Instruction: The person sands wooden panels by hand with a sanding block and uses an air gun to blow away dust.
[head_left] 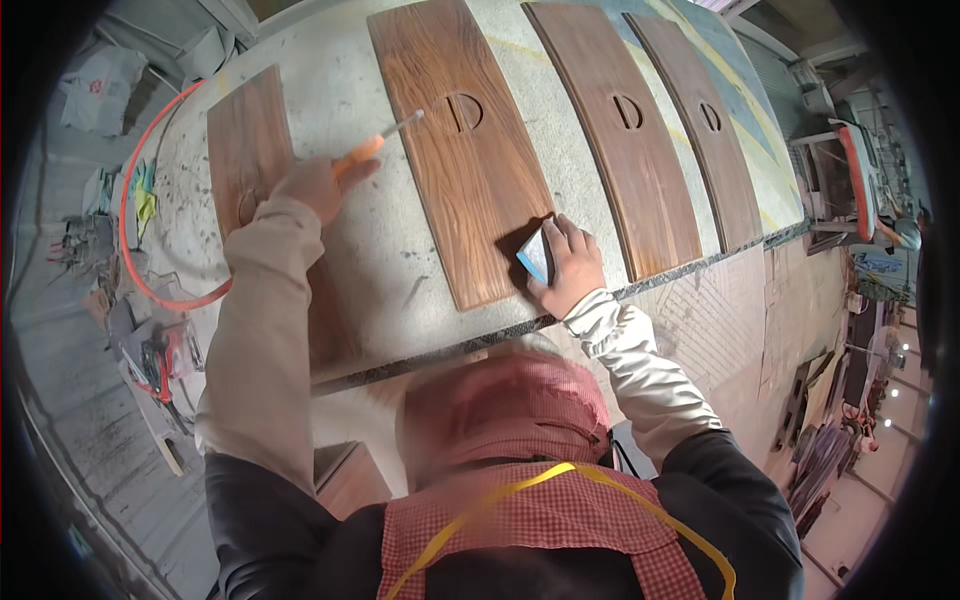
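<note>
At 10 o'clock the left hand (322,186) holds an orange-handled tool (358,154), at 2 o'clock the right hand (572,265) holds a small block (536,258), and the brown board (462,168) at 12 o'clock looks stiff and a bit heavy, best held by its long sides.

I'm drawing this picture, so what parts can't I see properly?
All in the head view:
The back end of the orange-handled tool: hidden in the left hand.
The middle of the leftmost board: covered by the left sleeve.
The underside of the blue-edged block in the right hand: turned away from the camera.
</note>
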